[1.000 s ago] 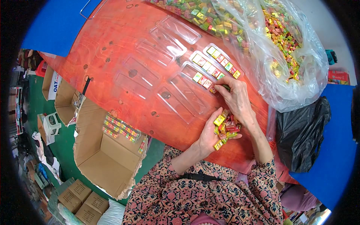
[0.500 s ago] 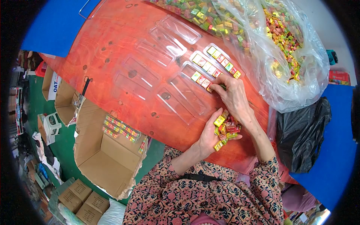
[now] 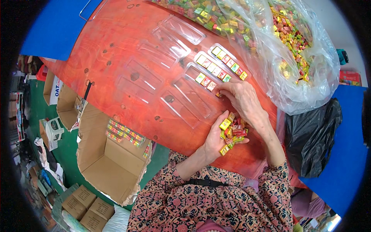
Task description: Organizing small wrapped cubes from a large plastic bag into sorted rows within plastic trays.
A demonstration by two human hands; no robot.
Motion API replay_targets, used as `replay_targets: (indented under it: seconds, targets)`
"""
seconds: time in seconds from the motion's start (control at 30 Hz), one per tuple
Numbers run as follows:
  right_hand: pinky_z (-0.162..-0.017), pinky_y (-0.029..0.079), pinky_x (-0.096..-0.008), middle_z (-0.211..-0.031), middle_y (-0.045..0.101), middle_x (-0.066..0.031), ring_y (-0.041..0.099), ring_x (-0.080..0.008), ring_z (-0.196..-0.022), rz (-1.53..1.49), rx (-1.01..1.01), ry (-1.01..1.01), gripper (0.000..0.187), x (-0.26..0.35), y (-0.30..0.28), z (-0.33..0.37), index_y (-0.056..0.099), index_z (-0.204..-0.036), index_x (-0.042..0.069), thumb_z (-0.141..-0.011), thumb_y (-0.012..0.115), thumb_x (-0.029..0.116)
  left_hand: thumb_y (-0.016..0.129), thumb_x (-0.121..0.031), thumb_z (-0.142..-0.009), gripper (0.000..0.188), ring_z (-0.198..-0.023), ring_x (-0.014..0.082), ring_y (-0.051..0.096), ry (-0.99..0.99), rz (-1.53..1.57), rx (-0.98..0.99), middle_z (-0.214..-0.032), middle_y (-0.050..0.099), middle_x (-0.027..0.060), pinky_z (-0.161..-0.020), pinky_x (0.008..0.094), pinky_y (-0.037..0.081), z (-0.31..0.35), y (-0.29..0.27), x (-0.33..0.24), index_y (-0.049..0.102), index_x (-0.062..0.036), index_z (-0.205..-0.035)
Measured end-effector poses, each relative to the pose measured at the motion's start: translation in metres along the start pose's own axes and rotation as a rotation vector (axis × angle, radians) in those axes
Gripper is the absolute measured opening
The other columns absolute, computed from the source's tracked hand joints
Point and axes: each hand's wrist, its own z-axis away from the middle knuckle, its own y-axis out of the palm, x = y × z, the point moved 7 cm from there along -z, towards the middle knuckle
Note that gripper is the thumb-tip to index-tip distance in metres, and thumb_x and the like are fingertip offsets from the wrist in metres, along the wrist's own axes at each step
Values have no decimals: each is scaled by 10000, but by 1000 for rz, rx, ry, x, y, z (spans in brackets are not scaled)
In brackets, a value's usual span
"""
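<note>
A small block (image 3: pixel 218 94) is at the low end of a clear tray (image 3: pixel 189 71), right by the fingertips of the right hand (image 3: pixel 245 98). They are bent close together, but I cannot tell if they pinch it. Half a second ago they were a bit further left; now they have slipped back to the right. The left hand (image 3: pixel 213 142) has stayed put, open like a bowl under a heap of shiny red and yellow blocks (image 3: pixel 236 132). Two filled trays (image 3: pixel 197 55) lie just beyond. Smooth, thin empty trays (image 3: pixel 176 110) lie to the left. Red table (image 3: pixel 135 120) stretches on past them to its edge. A crinkly clear bag (image 3: pixel 286 94) bulges on the right, near a wrinkly black bag (image 3: pixel 313 137).
</note>
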Motion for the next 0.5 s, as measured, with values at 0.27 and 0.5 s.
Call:
replay_targets:
  seconds: [0.27, 0.5]
  targets:
    - [-688, 474, -308, -898, 649, -130, 620, -217, -813, -426, -3, 142, 183, -14, -7, 1, 623, -978, -16, -851, 580, 110, 349, -430, -953, 468, -1036, 391, 575, -8, -9, -39, -1142, 591, 165, -802, 589, 497, 0, 5, 1, 520, -63, -1188]
    - [-725, 470, -232, -985, 646, -70, 599, -122, -867, -1192, 182, 389, 219, -20, 8, 8, 606, -1047, 21, -891, 572, 171, 324, -425, -958, 524, -1111, 411, 520, -7, -81, -48, -1229, 527, 198, -807, 555, 509, 0, 14, 2, 435, -19, -1271]
